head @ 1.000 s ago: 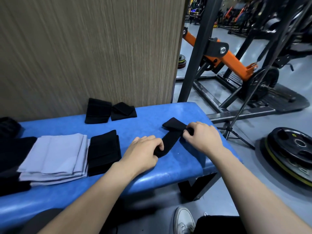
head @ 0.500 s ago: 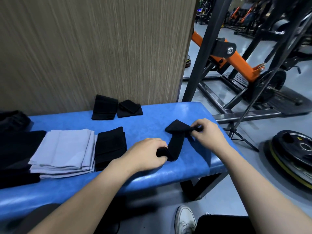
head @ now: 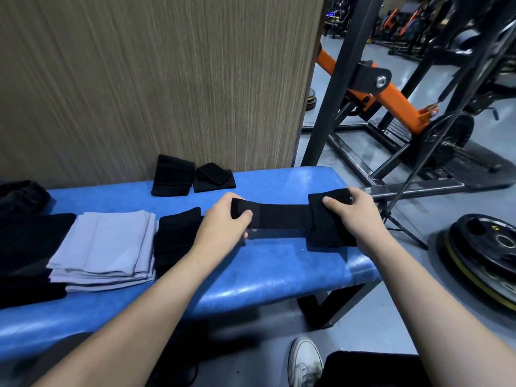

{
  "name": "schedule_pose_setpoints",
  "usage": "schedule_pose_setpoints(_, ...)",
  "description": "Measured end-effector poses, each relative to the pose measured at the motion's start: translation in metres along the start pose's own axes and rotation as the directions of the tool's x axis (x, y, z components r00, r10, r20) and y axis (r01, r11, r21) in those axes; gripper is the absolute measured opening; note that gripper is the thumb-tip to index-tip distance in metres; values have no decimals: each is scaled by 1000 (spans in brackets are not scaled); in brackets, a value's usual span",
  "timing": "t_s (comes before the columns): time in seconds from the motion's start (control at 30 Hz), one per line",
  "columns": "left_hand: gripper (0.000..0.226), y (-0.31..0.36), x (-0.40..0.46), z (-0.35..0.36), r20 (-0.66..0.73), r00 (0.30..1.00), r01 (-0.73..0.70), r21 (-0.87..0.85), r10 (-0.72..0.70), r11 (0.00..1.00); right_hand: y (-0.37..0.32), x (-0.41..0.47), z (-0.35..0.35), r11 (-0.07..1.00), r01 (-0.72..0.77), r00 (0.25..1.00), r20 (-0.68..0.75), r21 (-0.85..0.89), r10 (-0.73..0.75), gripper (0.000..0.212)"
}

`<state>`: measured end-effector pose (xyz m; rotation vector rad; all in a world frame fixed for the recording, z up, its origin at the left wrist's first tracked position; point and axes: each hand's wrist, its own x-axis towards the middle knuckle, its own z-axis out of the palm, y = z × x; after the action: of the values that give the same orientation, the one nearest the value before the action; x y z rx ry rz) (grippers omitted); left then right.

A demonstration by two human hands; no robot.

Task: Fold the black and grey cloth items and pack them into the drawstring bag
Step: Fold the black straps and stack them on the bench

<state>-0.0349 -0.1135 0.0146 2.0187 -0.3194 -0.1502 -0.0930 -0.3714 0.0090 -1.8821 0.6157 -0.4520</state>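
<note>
A black cloth strap (head: 282, 216) is stretched level just above the blue bench (head: 279, 269). My left hand (head: 226, 227) grips its left end. My right hand (head: 354, 216) grips its wider right end, which hangs down onto the bench. To the left lie a folded black cloth (head: 176, 238) and a stack of folded grey cloths (head: 106, 247). Two more folded black pieces (head: 171, 175) (head: 213, 177) sit by the wall. Dark fabric (head: 25, 241) covers the bench's far left; I cannot tell whether it is the drawstring bag.
A wood-grain wall panel (head: 167, 79) backs the bench. A black and orange gym machine (head: 391, 107) stands on the floor to the right, with a weight plate (head: 485, 247) and a thin tripod leg (head: 405, 233) near the bench end. A white shoe (head: 304, 361) is below.
The black strap was bunched and angled between my hands; now both hands have lifted and pulled it out straight and level. My right hand moved right, my left hand moved up.
</note>
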Motion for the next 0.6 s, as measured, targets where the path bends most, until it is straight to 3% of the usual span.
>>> schedule_pose_setpoints(0.1, 17, -6, 0, 6, 34, 999, 10, 58, -12, 998, 9, 1, 5, 971, -18, 997, 71, -238, 36, 21)
schedule_pose_setpoints(0.3, 31, -14, 1, 16, 170, 985, -30, 334, -29, 942, 11, -2, 0, 921, -61, 990, 91, -385, 103, 34)
schedule_pose_setpoints(0.43, 37, -15, 0, 22, 202, 979, -67, 385, -13, 920, 7, -8, -8, 968, -146, 974, 141, -206, 177, 34)
schedule_pose_setpoints(0.6, 32, -14, 2, 25, 217, 975, -24, 285, -40, 958, -4, -16, -24, 995, -105, 994, 43, -7, 105, 40)
